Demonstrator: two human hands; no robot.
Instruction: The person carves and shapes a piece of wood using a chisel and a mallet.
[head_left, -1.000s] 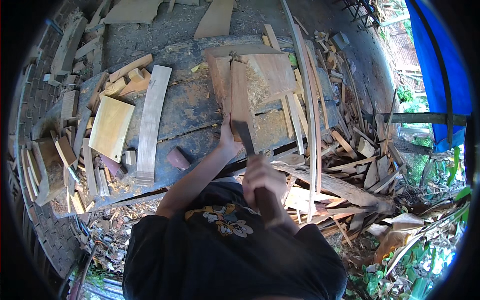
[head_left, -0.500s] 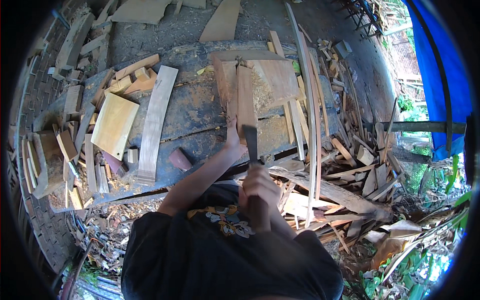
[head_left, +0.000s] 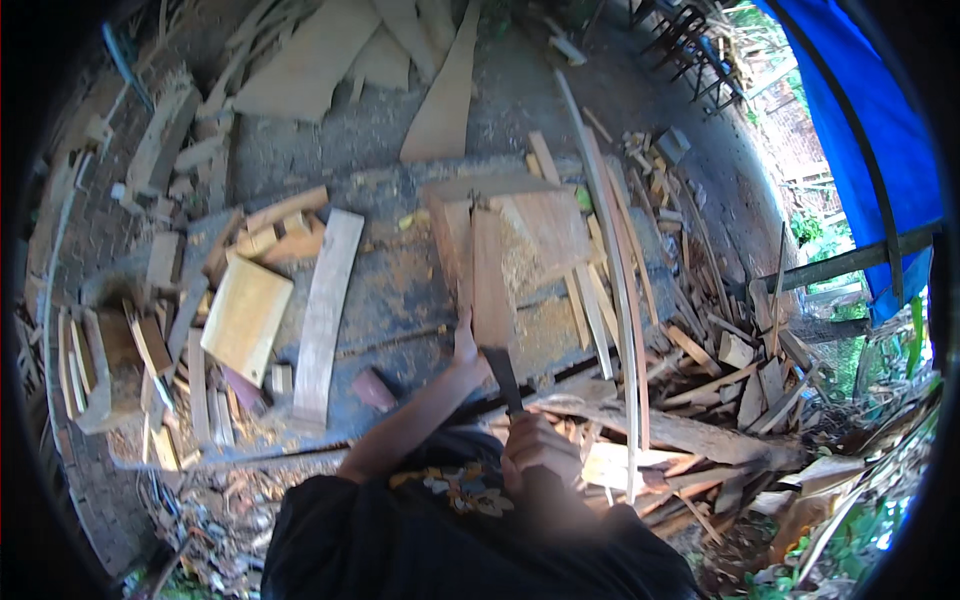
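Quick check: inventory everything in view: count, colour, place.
Worktable: one, dark, centre
Wood block: one, brown, on worktable
Narrow wood piece: one, brown, block's near side
Plank: one, grey, left of block
Board: one, yellow, left of plank
Chunks: two, purplish, worktable's near side
Offcuts: many, brown, worktable's left
Slats: several, brown, right of block
Scrap pile: one, brown, right
Sheets: several, tan, ground beyond
Tarp: one, blue, upper right
Plants: uncounted, green, right
Bladed tool: one, dark, lower centre
Shirt: one, black, bottom
Left hand: one, bare, at narrow wood piece
Right hand: one, bare, on bladed tool
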